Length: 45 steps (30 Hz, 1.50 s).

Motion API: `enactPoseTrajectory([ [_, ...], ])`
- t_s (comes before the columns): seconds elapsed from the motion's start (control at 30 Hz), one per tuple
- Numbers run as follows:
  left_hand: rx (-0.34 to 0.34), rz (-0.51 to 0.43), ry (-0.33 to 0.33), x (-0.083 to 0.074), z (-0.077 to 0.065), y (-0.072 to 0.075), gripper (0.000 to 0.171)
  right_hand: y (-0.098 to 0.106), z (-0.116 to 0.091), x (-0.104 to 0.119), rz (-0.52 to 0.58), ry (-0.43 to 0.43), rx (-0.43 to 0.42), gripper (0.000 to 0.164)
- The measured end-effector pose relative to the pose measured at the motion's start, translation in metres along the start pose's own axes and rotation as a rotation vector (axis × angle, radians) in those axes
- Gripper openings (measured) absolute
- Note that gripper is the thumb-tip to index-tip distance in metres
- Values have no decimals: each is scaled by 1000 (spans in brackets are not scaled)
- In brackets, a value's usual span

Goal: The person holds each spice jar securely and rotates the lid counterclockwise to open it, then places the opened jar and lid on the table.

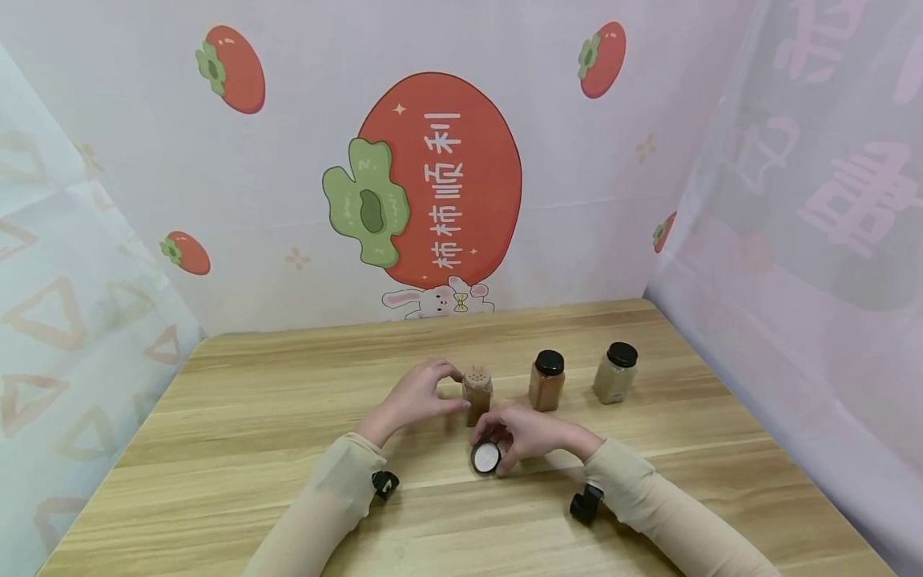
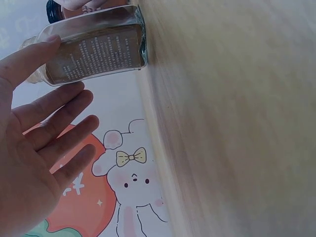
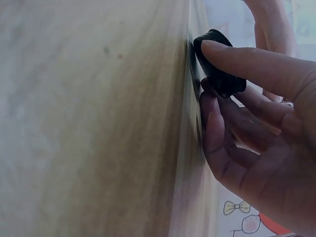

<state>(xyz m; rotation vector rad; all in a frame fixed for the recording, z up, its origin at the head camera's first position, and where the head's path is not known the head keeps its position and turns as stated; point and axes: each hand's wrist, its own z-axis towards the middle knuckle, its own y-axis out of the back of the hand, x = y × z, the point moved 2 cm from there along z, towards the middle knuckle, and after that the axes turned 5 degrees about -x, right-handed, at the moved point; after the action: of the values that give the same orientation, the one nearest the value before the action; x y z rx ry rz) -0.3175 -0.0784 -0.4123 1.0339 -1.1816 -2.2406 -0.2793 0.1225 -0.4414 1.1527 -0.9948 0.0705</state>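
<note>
An uncapped glass spice jar of brown powder stands upright on the table, its perforated shaker top showing. My left hand is beside it, thumb and forefinger spread to either side. In the left wrist view those fingers look fairly straight, and the thumb overlaps the jar's printed side; whether it touches cannot be told. Just in front of the jar, my right hand pinches a black jar lid with its white inside facing up. Seen from the right wrist, the lid is between thumb and fingers, close to the tabletop.
Two black-capped jars stand to the right: one with orange-brown powder, the other with pale powder farther right. The wooden table meets a printed cloth backdrop behind, with cloth at both sides.
</note>
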Motion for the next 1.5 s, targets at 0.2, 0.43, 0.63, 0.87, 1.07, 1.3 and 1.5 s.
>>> enactPoseTrajectory([
  [0.2, 4, -12, -8, -1, 0, -1, 43, 0, -1, 3, -51, 2, -7, 48],
  [0.43, 2, -13, -14, -2, 1, -2, 44, 1, -2, 4, -89, -5, -15, 48],
  [0.63, -5, -14, -21, -3, 1, -2, 45, 0, -3, 4, -100, -15, -13, 47],
  [0.87, -1, -21, -8, -2, 2, -3, 46, 0, -3, 2, -85, -40, -6, 46],
  [1.07, -1, -27, -9, -2, 2, -3, 45, 0, -4, 1, -81, -35, -4, 46],
  [1.3, -4, -27, -14, -2, 2, -3, 44, 0, -4, 2, -67, -29, -8, 46],
  [1.5, -5, -29, -8, -2, 2, -4, 44, 0, -5, 1, -53, -20, -8, 45],
])
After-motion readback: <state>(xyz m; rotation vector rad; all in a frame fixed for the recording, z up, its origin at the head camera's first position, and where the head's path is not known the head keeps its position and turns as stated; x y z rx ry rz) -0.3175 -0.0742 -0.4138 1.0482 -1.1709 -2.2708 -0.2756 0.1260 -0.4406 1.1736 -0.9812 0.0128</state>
